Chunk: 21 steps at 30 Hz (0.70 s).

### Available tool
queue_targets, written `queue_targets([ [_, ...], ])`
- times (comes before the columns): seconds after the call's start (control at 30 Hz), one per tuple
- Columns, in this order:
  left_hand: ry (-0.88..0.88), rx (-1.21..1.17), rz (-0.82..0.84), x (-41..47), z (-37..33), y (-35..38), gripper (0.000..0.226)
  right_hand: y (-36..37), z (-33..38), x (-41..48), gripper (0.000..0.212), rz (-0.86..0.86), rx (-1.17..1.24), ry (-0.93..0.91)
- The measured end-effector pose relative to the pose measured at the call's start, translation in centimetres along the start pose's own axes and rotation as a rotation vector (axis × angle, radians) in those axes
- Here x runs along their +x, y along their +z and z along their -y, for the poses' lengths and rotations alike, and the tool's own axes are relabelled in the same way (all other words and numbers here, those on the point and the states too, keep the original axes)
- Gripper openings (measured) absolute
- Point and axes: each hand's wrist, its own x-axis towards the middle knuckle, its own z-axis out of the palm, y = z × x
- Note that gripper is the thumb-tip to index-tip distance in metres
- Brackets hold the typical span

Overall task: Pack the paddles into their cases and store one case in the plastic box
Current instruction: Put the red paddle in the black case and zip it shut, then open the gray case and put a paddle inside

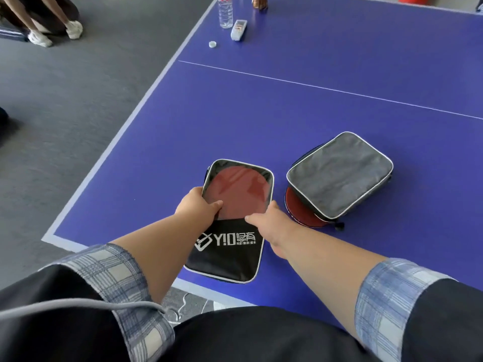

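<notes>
A black case with white lettering lies open near the table's front edge, its far half folded back. A red paddle lies in that far half. My left hand grips the case's left edge, thumb on the paddle's red face. At the case's right edge, by the paddle's lower rim, my right hand pinches it. To the right lies a second case, grey lining up, over a second red paddle that sticks out at its near left. No plastic box is in view.
The blue table has a white line across its middle. At its far left edge stand a water bottle, a white remote-like device and a bottle cap. A person's legs are on the grey floor at top left.
</notes>
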Motion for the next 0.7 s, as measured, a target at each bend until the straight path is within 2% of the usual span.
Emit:
queue_targets([
  [0.07,0.002,0.071,0.052,1.7,0.6,-0.5,0.05,1.3,0.4,0.8,0.092,-0.032,-0.008,0.027],
  [0.2,0.018,0.159,0.132,3.8,1.4,-0.8,0.045,2.4,0.7,1.3,0.067,-0.116,-0.091,0.05],
  [0.37,0.016,0.248,0.191,5.2,1.1,-0.9,0.041,1.9,0.7,1.5,0.046,-0.062,-0.006,0.05],
  [0.43,-0.035,0.22,0.192,5.1,0.8,-0.8,0.049,1.2,0.4,1.0,0.042,-0.029,-0.032,0.043],
  [0.5,-0.073,0.199,0.114,4.7,0.1,-0.7,0.069,0.1,0.1,0.6,0.055,-0.057,-0.092,0.015],
  [0.57,0.051,0.234,-0.005,4.2,-1.2,-0.4,0.088,-1.7,0.0,0.0,0.053,-0.206,-0.098,-0.063],
  [0.63,0.299,0.214,-0.073,3.7,-3.4,0.4,0.086,-4.2,-0.1,-0.8,0.037,-0.414,0.002,-0.108],
  [0.7,0.495,0.176,-0.028,3.3,-6.7,1.8,0.077,-7.2,-0.3,-1.6,0.025,-0.628,0.089,-0.079],
])
